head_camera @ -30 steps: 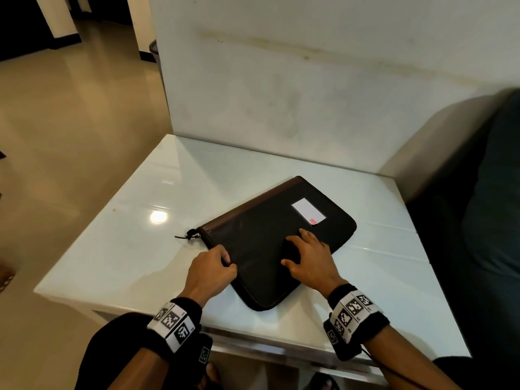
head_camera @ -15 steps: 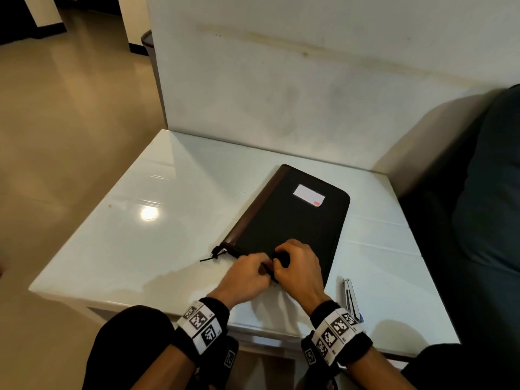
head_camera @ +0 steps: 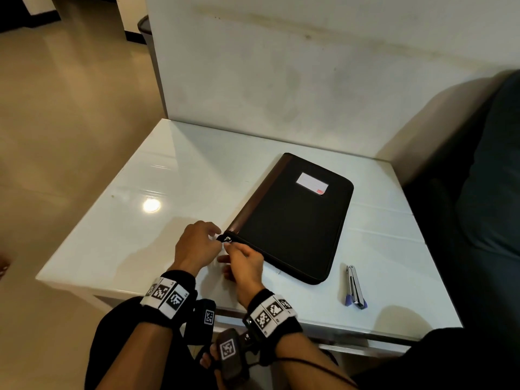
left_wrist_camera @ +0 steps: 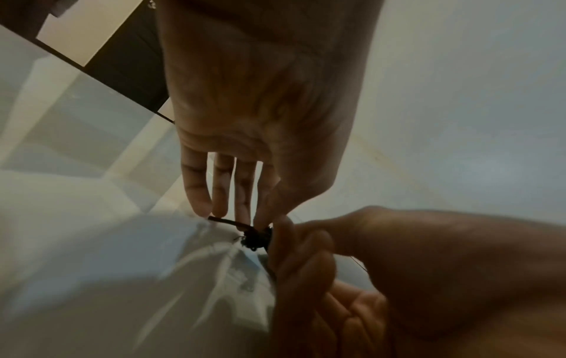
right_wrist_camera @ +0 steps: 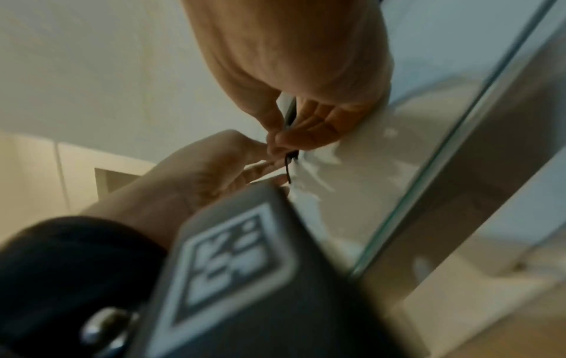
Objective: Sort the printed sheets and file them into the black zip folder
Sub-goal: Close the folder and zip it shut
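The black zip folder (head_camera: 292,218) lies shut on the white table (head_camera: 168,192), a white label near its far edge. Both hands meet at its near left corner. My left hand (head_camera: 215,235) pinches the zip pull (left_wrist_camera: 256,238) between thumb and forefinger, its cord sticking out to the left. My right hand (head_camera: 233,249) pinches the folder's zip edge (right_wrist_camera: 289,118) right beside the pull, its other fingers curled underneath. No printed sheets show in any view.
A stapler (head_camera: 355,287) lies near the table's front edge, right of the folder. A white wall (head_camera: 281,80) backs the table and a dark sofa (head_camera: 484,192) stands at the right. The glass table edge (right_wrist_camera: 428,169) runs close to my wrists.
The folder has turned so its spine points away from me. Both hands left its front edge and cover and came together at the zip corner. The stapler has come into view.
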